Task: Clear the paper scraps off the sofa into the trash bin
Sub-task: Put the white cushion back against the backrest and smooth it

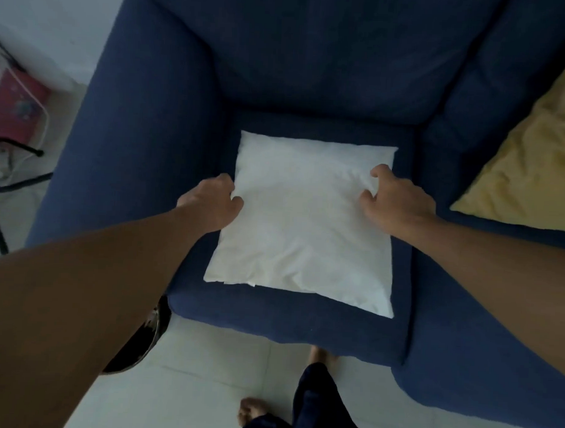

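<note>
A white pillow (pixel 301 224) lies flat on the seat of the dark blue sofa (pixel 150 119). My left hand (pixel 211 205) grips the pillow's left edge, fingers curled into the fabric. My right hand (pixel 397 198) pinches its right side near the far corner. No paper scraps show on the sofa. A dark round bin (pixel 145 340) stands on the floor by the sofa's front left corner, mostly hidden behind my left forearm.
A yellow pillow (pixel 533 158) lies on the sofa seat to the right. White tiled floor (pixel 211 371) runs in front, with my bare feet (pixel 252 411) on it. A pink box (pixel 16 108) and black cables (pixel 17 163) sit at the far left.
</note>
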A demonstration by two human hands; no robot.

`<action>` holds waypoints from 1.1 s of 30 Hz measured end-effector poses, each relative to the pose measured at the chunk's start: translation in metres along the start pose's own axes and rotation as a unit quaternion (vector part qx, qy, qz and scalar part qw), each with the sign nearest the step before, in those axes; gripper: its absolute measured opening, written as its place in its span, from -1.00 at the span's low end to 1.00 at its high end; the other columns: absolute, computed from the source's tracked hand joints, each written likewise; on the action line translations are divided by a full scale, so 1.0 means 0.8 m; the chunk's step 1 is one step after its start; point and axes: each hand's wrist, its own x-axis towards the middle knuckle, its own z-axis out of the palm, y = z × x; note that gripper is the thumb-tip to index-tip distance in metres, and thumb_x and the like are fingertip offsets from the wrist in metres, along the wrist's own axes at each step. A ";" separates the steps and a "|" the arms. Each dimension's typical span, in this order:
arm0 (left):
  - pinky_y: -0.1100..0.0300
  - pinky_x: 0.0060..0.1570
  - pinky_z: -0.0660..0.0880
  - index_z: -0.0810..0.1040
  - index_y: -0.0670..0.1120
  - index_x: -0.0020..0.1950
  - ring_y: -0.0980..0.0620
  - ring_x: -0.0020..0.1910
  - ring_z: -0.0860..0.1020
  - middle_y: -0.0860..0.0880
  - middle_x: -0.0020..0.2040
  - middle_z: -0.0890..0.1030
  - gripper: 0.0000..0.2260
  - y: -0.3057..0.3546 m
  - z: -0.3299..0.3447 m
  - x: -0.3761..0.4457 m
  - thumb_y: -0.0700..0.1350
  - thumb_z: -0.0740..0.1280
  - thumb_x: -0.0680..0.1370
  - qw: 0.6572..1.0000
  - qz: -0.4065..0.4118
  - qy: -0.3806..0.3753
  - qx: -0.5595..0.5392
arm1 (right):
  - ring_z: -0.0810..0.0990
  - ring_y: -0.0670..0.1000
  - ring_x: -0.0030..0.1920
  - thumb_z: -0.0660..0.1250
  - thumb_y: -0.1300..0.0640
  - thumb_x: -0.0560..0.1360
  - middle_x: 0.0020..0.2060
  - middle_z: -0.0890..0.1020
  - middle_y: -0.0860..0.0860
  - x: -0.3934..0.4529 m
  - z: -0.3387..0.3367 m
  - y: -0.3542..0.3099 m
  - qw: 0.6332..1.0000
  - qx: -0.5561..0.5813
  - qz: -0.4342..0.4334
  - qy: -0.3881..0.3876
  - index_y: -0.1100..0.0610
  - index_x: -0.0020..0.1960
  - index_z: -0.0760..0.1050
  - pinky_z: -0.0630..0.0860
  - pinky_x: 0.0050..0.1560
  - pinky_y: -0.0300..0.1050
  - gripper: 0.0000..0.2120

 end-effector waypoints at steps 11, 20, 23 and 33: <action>-0.10 0.07 0.58 0.44 -0.07 0.36 -0.10 0.03 0.58 -0.07 0.18 0.58 -0.63 0.018 0.000 0.032 0.11 0.18 0.64 0.999 -0.006 -0.030 0.014 | 0.53 0.12 -0.10 0.08 -0.24 0.68 -0.06 0.53 0.02 0.004 0.005 0.040 0.995 0.025 0.093 -0.040 0.00 0.52 0.25 0.43 -0.16 0.00 -0.49; -0.05 -0.01 0.57 0.44 -0.04 0.23 -0.05 -0.07 0.56 -0.04 0.04 0.57 -0.65 -0.016 0.004 0.061 0.20 0.15 0.65 0.999 -0.016 -0.027 -0.035 | 0.41 0.22 0.50 -0.16 -0.61 0.49 0.60 0.35 0.05 0.006 0.046 0.007 0.970 0.086 0.150 -0.170 -0.24 0.68 -0.17 0.45 0.27 0.14 -0.13; -0.06 0.01 0.57 0.44 -0.05 0.29 -0.06 -0.02 0.57 -0.05 0.09 0.58 -0.59 -0.029 0.005 0.066 0.24 0.12 0.66 0.998 -0.015 -0.028 -0.054 | 0.37 0.24 0.53 -0.15 -0.63 0.45 0.64 0.28 0.08 0.009 0.062 -0.004 0.958 0.114 0.178 -0.193 -0.28 0.67 -0.24 0.41 0.39 0.17 -0.10; -0.03 0.20 0.51 0.51 -0.02 0.28 -0.04 0.09 0.57 -0.03 0.15 0.59 -0.38 -0.054 0.036 0.071 0.43 0.01 0.58 0.969 -0.053 -0.157 -0.184 | 0.39 0.28 0.52 -0.06 -0.57 0.53 0.60 0.34 0.12 0.016 0.079 -0.016 0.951 0.137 0.212 -0.178 -0.30 0.68 -0.21 0.40 0.35 0.13 -0.18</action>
